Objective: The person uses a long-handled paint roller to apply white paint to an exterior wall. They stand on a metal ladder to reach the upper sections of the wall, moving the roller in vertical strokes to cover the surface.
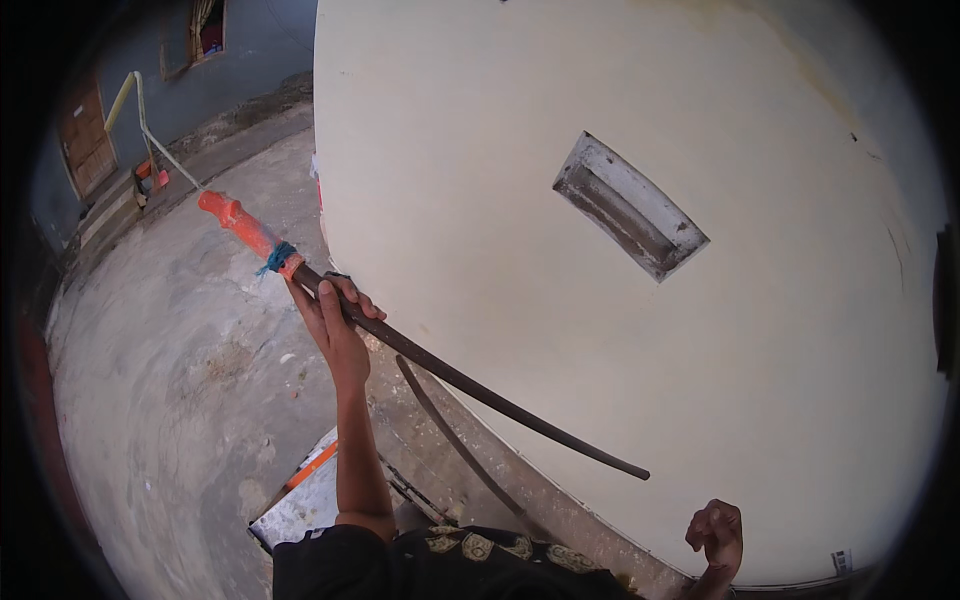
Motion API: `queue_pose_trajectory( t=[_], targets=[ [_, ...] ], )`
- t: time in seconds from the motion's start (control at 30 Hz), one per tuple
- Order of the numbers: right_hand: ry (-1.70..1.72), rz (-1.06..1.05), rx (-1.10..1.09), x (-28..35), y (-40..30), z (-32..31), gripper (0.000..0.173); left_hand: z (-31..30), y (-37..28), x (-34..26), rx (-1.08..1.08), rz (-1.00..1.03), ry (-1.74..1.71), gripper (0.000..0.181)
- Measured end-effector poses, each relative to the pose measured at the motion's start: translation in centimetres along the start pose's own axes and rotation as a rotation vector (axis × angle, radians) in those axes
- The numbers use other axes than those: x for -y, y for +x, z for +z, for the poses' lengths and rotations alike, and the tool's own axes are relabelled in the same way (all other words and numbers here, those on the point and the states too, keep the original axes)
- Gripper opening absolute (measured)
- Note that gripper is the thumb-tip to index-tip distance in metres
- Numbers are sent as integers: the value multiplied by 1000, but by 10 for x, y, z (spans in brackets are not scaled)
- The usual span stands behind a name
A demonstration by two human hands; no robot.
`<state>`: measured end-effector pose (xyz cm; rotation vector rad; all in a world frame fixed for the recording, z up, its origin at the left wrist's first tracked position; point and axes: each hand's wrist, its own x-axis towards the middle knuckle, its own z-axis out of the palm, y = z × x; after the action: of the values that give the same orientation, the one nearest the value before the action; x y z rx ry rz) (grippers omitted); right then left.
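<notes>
My left hand [337, 322] grips a long dark pole [480, 386] near its upper end, with the thumb on top and the fingers wrapped around the far side. Blue string [279, 257] ties an orange handle [244, 229] to that end. From the handle a bent metal rod [161, 146] runs up to a slim yellowish paint roller [118, 103], which is held out over the yard. The pole's free end slopes down to the right, in front of a cream wall [480, 187]. Low on the right, my right hand [716, 529] is curled up beside the wall, with nothing seen in it.
A recessed rectangular opening [630, 210] is set in the wall. Below the pole, a curved dark stick-like thing [450, 435] lies near the wall's base. A pale panel with an orange strip [307, 480] sits by my left forearm. Across the concrete yard [187, 360] is a wooden door [86, 135].
</notes>
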<state>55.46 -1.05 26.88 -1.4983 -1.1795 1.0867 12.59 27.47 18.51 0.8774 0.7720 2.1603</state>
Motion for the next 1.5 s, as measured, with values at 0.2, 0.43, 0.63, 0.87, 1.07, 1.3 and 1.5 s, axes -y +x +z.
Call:
queue_pose_trajectory(
  t=[0.2,0.43,0.63,0.87,1.07,1.3,1.5],
  targets=[
    [654,-929,-449,-54,-136,-56,34,-3,41,25,-59,47,11,47],
    [-56,-750,-1321,-69,-135,-30,28,-10,62,28,-151,182,199,54],
    [-415,-599,-1529,-67,-112,-16,25,-35,31,66,-213,199,363,58],
    [-747,-541,-1660,-47,-109,-19,25,-57,-18,91,-222,108,435,58],
    [-1005,-586,-1539,-31,-66,8,28,-34,-44,59,-165,-14,393,57],
    [-1006,-646,-1083,-12,-22,46,25,43,-100,4,-109,-130,173,51],
    [-1167,-397,-692,3,-26,55,51,85,-140,-32,148,-357,-102,64]
  ],
)
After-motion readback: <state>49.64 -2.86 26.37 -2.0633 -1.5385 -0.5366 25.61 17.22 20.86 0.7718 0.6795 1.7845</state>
